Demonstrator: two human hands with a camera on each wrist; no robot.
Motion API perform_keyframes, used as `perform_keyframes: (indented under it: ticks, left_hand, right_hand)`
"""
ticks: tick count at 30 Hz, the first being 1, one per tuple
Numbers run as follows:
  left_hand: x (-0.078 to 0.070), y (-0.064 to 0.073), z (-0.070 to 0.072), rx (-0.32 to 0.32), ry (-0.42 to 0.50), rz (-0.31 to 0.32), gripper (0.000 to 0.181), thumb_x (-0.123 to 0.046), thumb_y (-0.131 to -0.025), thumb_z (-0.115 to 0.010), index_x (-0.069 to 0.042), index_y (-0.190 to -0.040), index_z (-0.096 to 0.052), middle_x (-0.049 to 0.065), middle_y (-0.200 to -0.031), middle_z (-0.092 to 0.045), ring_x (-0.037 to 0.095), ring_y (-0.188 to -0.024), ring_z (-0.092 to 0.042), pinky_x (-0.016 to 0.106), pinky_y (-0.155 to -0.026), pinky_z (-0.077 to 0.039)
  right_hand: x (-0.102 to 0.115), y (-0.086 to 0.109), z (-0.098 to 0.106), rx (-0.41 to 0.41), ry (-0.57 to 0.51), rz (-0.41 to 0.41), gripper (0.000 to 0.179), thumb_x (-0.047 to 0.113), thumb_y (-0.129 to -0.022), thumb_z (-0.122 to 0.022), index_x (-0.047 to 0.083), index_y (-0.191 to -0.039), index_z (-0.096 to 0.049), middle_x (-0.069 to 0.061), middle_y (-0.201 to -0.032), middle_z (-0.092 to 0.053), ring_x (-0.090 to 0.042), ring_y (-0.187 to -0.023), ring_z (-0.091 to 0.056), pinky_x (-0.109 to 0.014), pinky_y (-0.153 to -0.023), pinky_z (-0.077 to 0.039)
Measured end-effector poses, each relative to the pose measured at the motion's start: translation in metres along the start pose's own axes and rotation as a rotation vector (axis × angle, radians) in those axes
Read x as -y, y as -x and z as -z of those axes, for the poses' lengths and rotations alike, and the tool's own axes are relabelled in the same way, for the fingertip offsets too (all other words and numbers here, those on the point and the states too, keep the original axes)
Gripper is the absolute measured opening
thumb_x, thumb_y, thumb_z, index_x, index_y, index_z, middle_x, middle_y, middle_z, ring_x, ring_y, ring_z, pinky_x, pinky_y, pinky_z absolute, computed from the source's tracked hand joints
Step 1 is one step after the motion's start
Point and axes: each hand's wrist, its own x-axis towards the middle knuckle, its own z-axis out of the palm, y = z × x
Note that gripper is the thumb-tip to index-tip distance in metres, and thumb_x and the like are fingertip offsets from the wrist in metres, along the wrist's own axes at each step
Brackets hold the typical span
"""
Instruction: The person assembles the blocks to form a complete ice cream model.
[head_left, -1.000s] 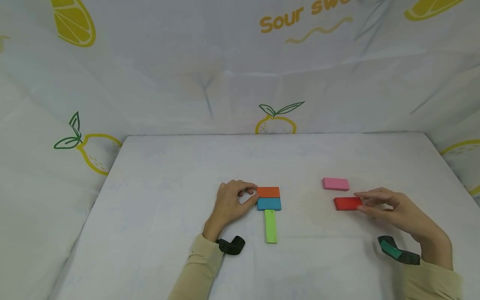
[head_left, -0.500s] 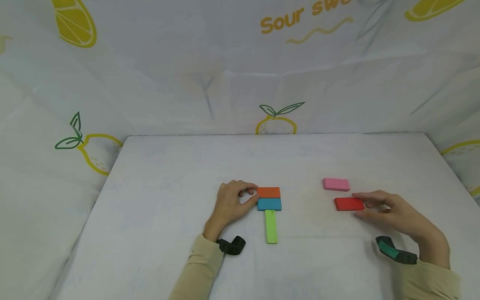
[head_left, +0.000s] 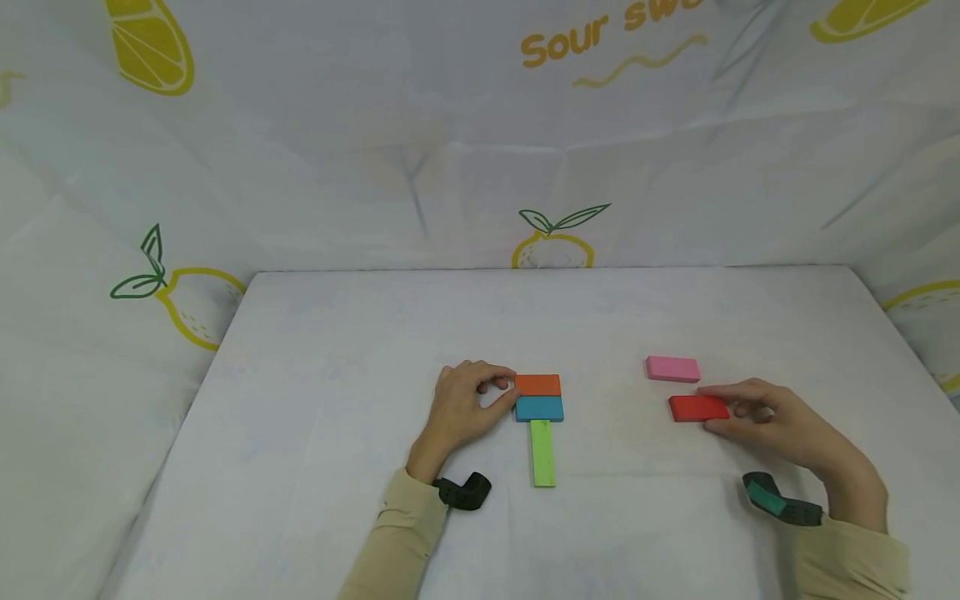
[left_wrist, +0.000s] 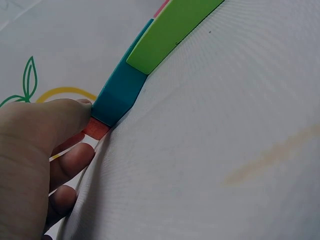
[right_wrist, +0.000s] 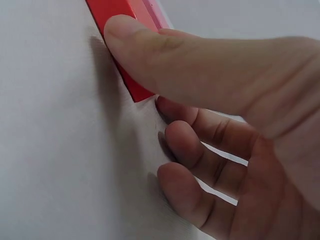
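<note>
In the head view, an orange block (head_left: 537,385) lies against a blue block (head_left: 538,408), and a green block (head_left: 542,454) extends from the blue one toward me. At the left end of the orange block, my left hand (head_left: 468,404) pinches it between thumb and index finger. The thumb tip also meets the end of the blue block (left_wrist: 122,87) in the left wrist view. My right hand (head_left: 780,421) grips the right end of a red block (head_left: 696,408), thumb on its near side and index finger on its far side; that finger is mostly hidden in the right wrist view.
A pink block (head_left: 672,368) lies just beyond the red block. All of this is on a white-covered table (head_left: 337,333), with a lemon-print cloth (head_left: 337,150) hanging behind it. Each wrist wears a dark strap-like device (head_left: 465,492).
My right hand has moved slightly left along the red block, its thumb shifting to the near side and its fingers settling around it. The left hand and the other blocks stay put.
</note>
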Motion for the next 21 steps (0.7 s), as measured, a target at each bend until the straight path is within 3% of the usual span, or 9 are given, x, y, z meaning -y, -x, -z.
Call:
perform_keyframes:
  ticks: [12, 21]
  left_hand:
    - [0.0000, -0.0001, -0.0003, -0.004, -0.002, -0.006, 0.020, -0.029, -0.088, -0.078, -0.018, -0.105, -0.080, -0.007, -0.087, -0.075, 0.010, -0.075, -0.054, 0.027, -0.076, -0.028]
    - [0.0006, -0.0002, -0.0013, -0.018, -0.009, -0.020, 0.019, -0.029, -0.088, -0.077, -0.018, -0.104, -0.080, -0.007, -0.087, -0.074, 0.009, -0.075, -0.053, 0.026, -0.076, -0.028]
  right_hand:
    - [-0.0015, -0.0020, -0.0048, -0.011, 0.004, 0.091, 0.037, 0.004, -0.084, -0.080, 0.007, -0.119, -0.070, 0.012, -0.091, -0.054, 0.001, -0.083, -0.046, -0.021, -0.064, -0.040]
    - [0.0049, -0.0031, -0.0023, -0.049, 0.040, 0.137, 0.040, 0.004, -0.082, -0.082, 0.004, -0.119, -0.070, 0.022, -0.100, -0.057, 0.010, -0.088, -0.049, -0.017, -0.069, -0.046]
